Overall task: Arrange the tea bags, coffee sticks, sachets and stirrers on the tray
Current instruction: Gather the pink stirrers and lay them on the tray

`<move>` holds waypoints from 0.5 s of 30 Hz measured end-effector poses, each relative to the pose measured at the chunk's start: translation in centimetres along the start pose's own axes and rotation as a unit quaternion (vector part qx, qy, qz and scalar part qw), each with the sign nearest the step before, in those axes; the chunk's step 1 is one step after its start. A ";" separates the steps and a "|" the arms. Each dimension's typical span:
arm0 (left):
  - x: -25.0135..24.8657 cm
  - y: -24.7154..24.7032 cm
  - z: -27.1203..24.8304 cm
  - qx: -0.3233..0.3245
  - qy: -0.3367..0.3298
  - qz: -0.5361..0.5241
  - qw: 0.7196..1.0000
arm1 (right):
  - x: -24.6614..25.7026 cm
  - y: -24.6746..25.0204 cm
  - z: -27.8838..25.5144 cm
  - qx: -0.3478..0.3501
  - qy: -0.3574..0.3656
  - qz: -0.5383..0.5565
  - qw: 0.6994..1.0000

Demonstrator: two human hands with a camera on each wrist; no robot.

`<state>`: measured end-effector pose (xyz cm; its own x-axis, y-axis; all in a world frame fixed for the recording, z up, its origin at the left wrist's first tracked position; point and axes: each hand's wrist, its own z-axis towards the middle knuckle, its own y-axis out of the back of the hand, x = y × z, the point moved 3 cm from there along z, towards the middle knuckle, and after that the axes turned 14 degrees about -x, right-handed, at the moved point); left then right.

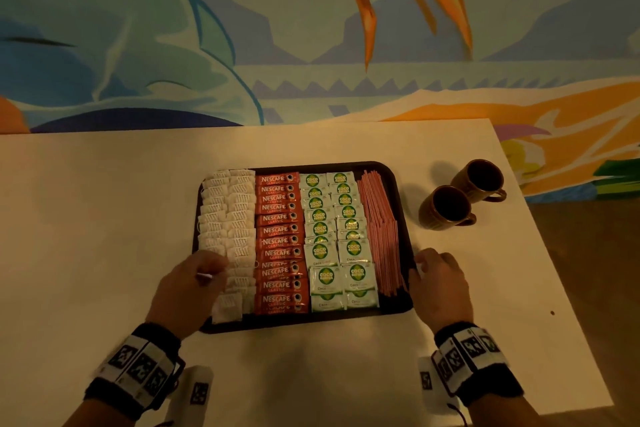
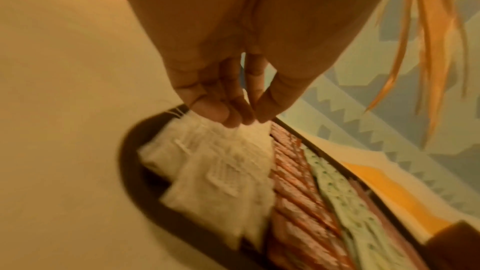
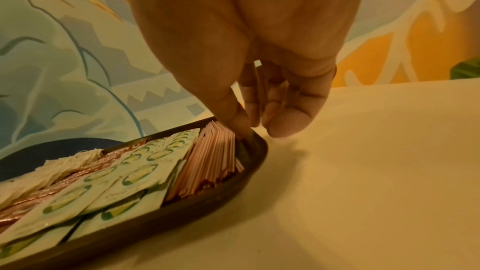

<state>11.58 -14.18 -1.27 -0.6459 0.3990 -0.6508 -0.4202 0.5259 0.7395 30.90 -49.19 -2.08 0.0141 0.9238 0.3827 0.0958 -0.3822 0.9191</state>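
Note:
A dark tray point(image 1: 311, 321) holds four neat columns: white tea bags point(image 1: 227, 215), red coffee sticks point(image 1: 277, 229), green-and-white sachets point(image 1: 334, 239) and pink stirrers point(image 1: 379, 225). My left hand point(image 1: 218, 270) is over the near end of the tea bag column. In the left wrist view its thumb and fingertips point(image 2: 233, 118) meet on a tea bag point(image 2: 221, 171). My right hand point(image 1: 420, 265) is at the tray's near right rim. Its thumb point(image 3: 239, 122) sits inside the rim point(image 3: 254, 163) beside the stirrers point(image 3: 213, 157), and its fingers curl down outside.
Two brown mugs point(image 1: 446, 206) point(image 1: 479, 180) stand on the white table point(image 1: 104, 218), right of the tray. The table's right edge runs close behind them. A painted wall rises behind the table.

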 end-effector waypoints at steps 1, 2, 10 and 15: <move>0.9 0.5 0.1 -0.025 0.009 0.030 0.999 | -0.3 0.0 -0.2 0.007 -0.007 -0.009 1.000; 2.1 0.9 0.3 -0.046 0.021 0.055 0.997 | -0.6 0.1 -0.3 0.011 -0.014 -0.015 1.000; 6.2 0.0 0.2 -0.014 0.119 0.077 0.990 | -1.0 -1.0 -0.1 0.007 -0.010 -0.025 1.000; 5.6 0.2 1.7 -0.037 0.134 0.025 0.990 | 0.4 -1.2 0.4 -0.045 0.021 -0.029 0.998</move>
<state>8.95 -10.50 -5.06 -0.8094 0.2042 -0.5506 -0.4218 0.4501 0.7871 31.19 -48.32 -3.11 -0.0314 0.9432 0.3308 0.0060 -0.3308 0.9437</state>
